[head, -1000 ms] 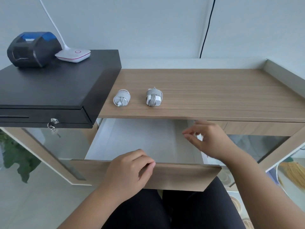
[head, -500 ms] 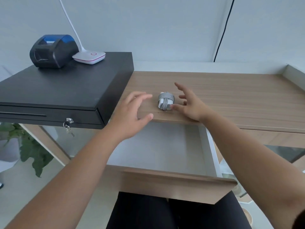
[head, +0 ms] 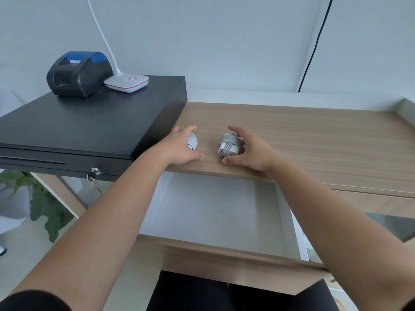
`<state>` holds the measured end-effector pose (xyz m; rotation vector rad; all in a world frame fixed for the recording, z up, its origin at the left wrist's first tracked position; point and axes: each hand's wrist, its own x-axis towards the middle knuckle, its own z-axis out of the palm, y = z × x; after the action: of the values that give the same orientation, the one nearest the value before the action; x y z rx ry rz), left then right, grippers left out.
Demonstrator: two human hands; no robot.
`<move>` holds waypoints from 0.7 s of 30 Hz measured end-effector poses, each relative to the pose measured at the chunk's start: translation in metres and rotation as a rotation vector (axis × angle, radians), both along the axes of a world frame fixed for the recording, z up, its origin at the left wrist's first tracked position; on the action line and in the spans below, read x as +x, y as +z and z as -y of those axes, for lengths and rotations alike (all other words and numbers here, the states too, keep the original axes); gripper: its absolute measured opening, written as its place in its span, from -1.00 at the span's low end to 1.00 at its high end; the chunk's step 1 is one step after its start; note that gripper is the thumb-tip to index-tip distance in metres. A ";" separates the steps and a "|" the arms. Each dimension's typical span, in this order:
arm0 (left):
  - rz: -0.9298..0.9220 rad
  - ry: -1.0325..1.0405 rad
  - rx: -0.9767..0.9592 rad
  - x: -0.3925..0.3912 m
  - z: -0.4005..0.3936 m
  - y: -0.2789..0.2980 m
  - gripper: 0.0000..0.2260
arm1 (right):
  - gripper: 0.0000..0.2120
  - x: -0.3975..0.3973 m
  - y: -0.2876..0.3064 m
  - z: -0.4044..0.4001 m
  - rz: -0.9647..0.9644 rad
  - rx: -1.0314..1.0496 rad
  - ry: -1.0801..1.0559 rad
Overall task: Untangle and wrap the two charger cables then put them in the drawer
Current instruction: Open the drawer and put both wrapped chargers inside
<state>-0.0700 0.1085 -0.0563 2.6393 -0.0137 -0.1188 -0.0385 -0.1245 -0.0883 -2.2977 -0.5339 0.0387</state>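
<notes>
Two white chargers with grey cable wound around them lie on the wooden desk top, near its front edge. My left hand cups the left charger, hiding most of it, with fingers behind it and thumb in front. My right hand curls round the right charger, thumb at its near side and fingers at its far side. Below the desk edge the drawer stands pulled out, and its white inside holds nothing.
A black cash box sits just left of my left hand, with a key in its front. On it stand a receipt printer and a white lamp base. A raised ledge borders the desk's right side.
Both hands left the drawer front, rose to the desk top and closed around the two wound chargers. The camera view shifted up and to the left.
</notes>
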 end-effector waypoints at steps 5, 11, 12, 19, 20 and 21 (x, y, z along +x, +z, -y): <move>-0.136 -0.079 0.148 0.004 -0.003 0.011 -0.06 | -0.10 0.001 -0.002 0.002 0.041 -0.010 -0.023; -0.085 -0.094 0.052 0.004 -0.001 0.012 -0.31 | -0.17 -0.022 -0.006 0.012 0.142 0.077 -0.043; -0.063 -0.094 0.026 0.002 0.001 0.011 -0.33 | -0.18 -0.029 -0.006 0.015 0.163 0.083 -0.037; -0.017 -0.212 -0.135 -0.049 0.028 0.012 -0.40 | -0.27 -0.091 0.002 0.046 0.234 0.118 0.148; -0.032 -0.243 -0.153 -0.060 0.033 0.011 -0.42 | -0.28 -0.100 -0.001 0.052 0.220 0.105 0.174; -0.053 -0.278 -0.164 -0.071 0.039 0.010 -0.42 | -0.27 -0.108 -0.005 0.058 0.199 0.090 0.195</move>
<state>-0.1410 0.0699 -0.0463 2.4561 -0.3577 -0.2694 -0.1463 -0.1827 -0.0932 -2.1668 -0.8436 -0.1183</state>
